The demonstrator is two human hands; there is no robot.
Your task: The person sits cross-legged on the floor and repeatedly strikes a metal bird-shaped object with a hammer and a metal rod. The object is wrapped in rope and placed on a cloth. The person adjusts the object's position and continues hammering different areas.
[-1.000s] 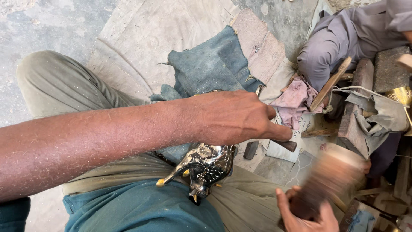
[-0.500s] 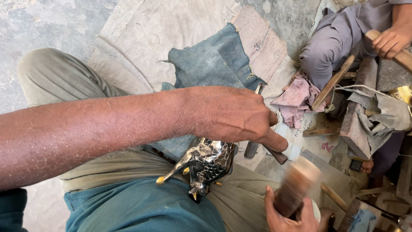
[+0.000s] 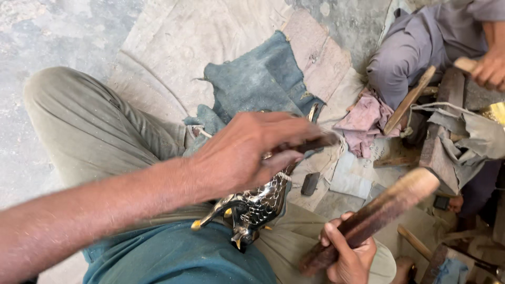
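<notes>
From the head camera, the only view we have, we look down on our own lap. Our left hand (image 3: 247,155) reaches across from the left, fingers curled shut around a slim dark tool (image 3: 310,144) whose tip points right and a little far. Directly beneath that hand, and touching it as far as we can see, the shiny metal bird figure (image 3: 252,208) rests on our thigh against the blue cloth (image 3: 173,257) over our lap. Its long axis runs from a gold-tipped end at near left up to the far right, where it passes under our knuckles, so tool and figure lie nearly along the same line.

Our right hand (image 3: 350,252) sits near and to the right, closed round the lower end of a wooden mallet (image 3: 373,218). The mallet slants up and to the right, its pale head well apart from the tool and the figure, which lie to its left and slightly farther away. The left hand is plainly the nearer of the two to the figure.

Farther off, a worn blue rag (image 3: 263,79) lies on the pale mat (image 3: 179,47), a small dark block (image 3: 309,184) sits just right of the figure, and another person's hand (image 3: 489,71) grips a wooden handle at the far right.
</notes>
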